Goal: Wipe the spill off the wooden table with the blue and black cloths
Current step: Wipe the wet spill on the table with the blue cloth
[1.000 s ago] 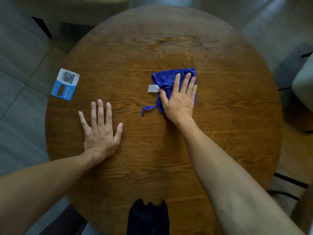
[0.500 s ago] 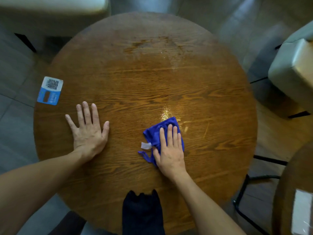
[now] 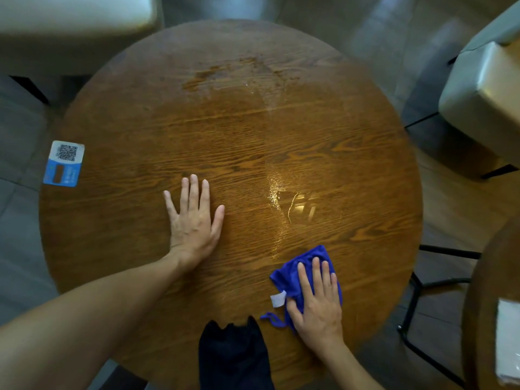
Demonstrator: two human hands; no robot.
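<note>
The round wooden table (image 3: 140, 128) fills the view. My right hand (image 3: 316, 301) presses flat on the crumpled blue cloth (image 3: 295, 274) at the near right of the tabletop; its white tag sticks out to the left. My left hand (image 3: 194, 218) lies flat and spread on the bare wood left of centre, holding nothing. A wet shiny streak (image 3: 277, 198) runs down the middle of the table, and a darker wet patch (image 3: 213, 74) sits at the far side. The black cloth (image 3: 233, 358) hangs over the near edge, untouched.
A blue and white QR-code card (image 3: 64, 163) lies at the table's left edge. Pale seats stand at the far left (image 3: 70, 21) and at the right (image 3: 484, 88). Another wooden table with a white napkin (image 3: 506, 339) is at the near right, with black metal legs (image 3: 416, 305) between.
My right hand has dragged the blue cloth from the table's middle toward the near right edge, leaving a wet sheen behind. My left hand stays flat on the wood.
</note>
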